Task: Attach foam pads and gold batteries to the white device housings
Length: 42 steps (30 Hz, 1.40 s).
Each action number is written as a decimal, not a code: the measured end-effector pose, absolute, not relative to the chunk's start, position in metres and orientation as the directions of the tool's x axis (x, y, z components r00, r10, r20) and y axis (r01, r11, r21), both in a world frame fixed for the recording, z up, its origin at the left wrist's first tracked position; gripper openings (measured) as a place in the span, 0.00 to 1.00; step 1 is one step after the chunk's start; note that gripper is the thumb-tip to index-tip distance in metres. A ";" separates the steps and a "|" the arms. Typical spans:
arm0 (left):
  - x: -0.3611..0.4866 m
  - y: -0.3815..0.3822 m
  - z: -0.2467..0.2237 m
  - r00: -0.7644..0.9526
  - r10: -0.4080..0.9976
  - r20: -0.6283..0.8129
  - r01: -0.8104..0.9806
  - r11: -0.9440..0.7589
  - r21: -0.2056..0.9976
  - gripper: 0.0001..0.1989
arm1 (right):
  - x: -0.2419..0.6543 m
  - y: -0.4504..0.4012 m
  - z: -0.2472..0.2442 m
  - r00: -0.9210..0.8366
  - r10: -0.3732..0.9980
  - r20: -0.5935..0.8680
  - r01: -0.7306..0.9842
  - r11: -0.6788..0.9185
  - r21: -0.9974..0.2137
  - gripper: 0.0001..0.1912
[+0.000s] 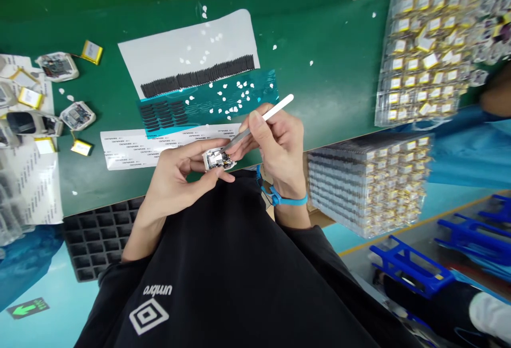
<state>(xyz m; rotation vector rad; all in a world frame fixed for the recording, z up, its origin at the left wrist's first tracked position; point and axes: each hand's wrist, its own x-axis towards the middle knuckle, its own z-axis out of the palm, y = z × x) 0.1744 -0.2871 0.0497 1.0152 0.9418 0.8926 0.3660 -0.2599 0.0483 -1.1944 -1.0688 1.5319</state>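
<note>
The left hand is curled, its thumb and fingertips pinching a small white device housing by the edges, a grip that appears to keep the open face up and reachable. The right hand pinches a white-handled pry tool like a pen, fingers close to the metal shank, which favours fine control. Its tip is at the housing; contact is probable but unconfirmed, as fingers and glare obscure the interior. A blue wrist strap, probably antistatic, circles the right wrist.

The housing is held near the edge of the green tabletop. Directly beyond it lie a printed white label sheet, a teal film and a white sheet carrying black strips. Left of the housing, opened device housings and yellow pouch batteries sit within the left hand's reach. Right of it are stacked clear packs of batteries, convenient as bulk supply. Below and left, a black grid tray sits beneath the tabletop edge.
</note>
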 end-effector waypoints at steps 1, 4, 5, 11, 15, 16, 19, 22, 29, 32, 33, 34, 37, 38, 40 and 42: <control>0.175 -0.287 0.050 0.324 0.923 -0.208 -0.162 0.270 0.949 0.19 | 0.366 -0.260 0.048 -0.139 0.966 -0.217 -0.141 -0.236 -0.962 0.16; 0.175 -0.288 0.050 0.308 0.930 -0.201 -0.159 0.259 0.953 0.20 | 0.365 -0.259 0.048 -0.136 0.965 -0.225 -0.143 -0.244 -0.959 0.17; 0.175 -0.289 0.050 0.306 0.931 -0.199 -0.160 0.256 0.953 0.21 | 0.365 -0.259 0.048 -0.136 0.965 -0.223 -0.144 -0.242 -0.959 0.17; 0.177 -0.291 0.050 0.286 0.935 -0.207 -0.128 0.252 0.959 0.21 | 0.363 -0.259 0.047 -0.124 0.977 -0.175 -0.109 -0.188 -0.976 0.16; 0.181 -0.294 0.047 0.190 0.960 -0.204 -0.060 0.219 0.974 0.14 | 0.362 -0.259 0.046 -0.134 0.988 -0.075 -0.043 -0.081 -0.996 0.13; 0.181 -0.295 0.045 0.170 0.966 -0.197 -0.039 0.206 0.978 0.13 | 0.362 -0.258 0.046 -0.128 0.991 -0.024 -0.023 -0.028 -0.999 0.12; 0.173 -0.298 0.039 0.119 0.982 -0.144 0.084 0.134 0.987 0.14 | 0.364 -0.249 0.045 -0.065 0.982 0.175 0.025 0.177 -0.984 0.10; 0.156 -0.296 0.032 0.031 0.999 -0.014 0.301 0.004 0.954 0.15 | 0.364 -0.229 0.039 -0.160 0.948 0.276 0.148 0.299 -0.943 0.10; 0.140 -0.273 0.015 0.135 0.961 0.240 0.633 -0.271 0.726 0.11 | 0.354 -0.183 0.005 -0.529 0.822 0.212 0.355 0.442 -0.824 0.13; 0.143 -0.269 0.006 0.182 0.951 0.248 0.684 -0.304 0.663 0.11 | 0.354 -0.179 -0.004 -0.530 0.819 0.222 0.325 0.438 -0.838 0.13; 0.144 -0.268 0.002 0.188 0.952 0.241 0.696 -0.302 0.651 0.11 | 0.355 -0.179 -0.005 -0.520 0.823 0.228 0.314 0.432 -0.845 0.14; 0.144 -0.268 -0.002 0.184 0.955 0.234 0.708 -0.294 0.642 0.11 | 0.356 -0.178 -0.005 -0.509 0.829 0.231 0.308 0.425 -0.851 0.14; 0.145 -0.270 -0.009 0.153 0.962 0.227 0.714 -0.267 0.647 0.11 | 0.359 -0.178 -0.005 -0.493 0.840 0.227 0.311 0.414 -0.856 0.13; 0.145 -0.270 -0.010 0.149 0.962 0.229 0.710 -0.265 0.652 0.11 | 0.360 -0.177 -0.006 -0.498 0.837 0.229 0.315 0.420 -0.851 0.13; 0.145 -0.271 -0.011 0.152 0.964 0.220 0.710 -0.261 0.654 0.12 | 0.359 -0.177 -0.009 -0.516 0.819 0.250 0.324 0.457 -0.828 0.12; 0.144 -0.270 -0.011 0.154 0.968 0.198 0.717 -0.247 0.652 0.12 | 0.358 -0.177 -0.015 -0.544 0.785 0.297 0.340 0.529 -0.777 0.11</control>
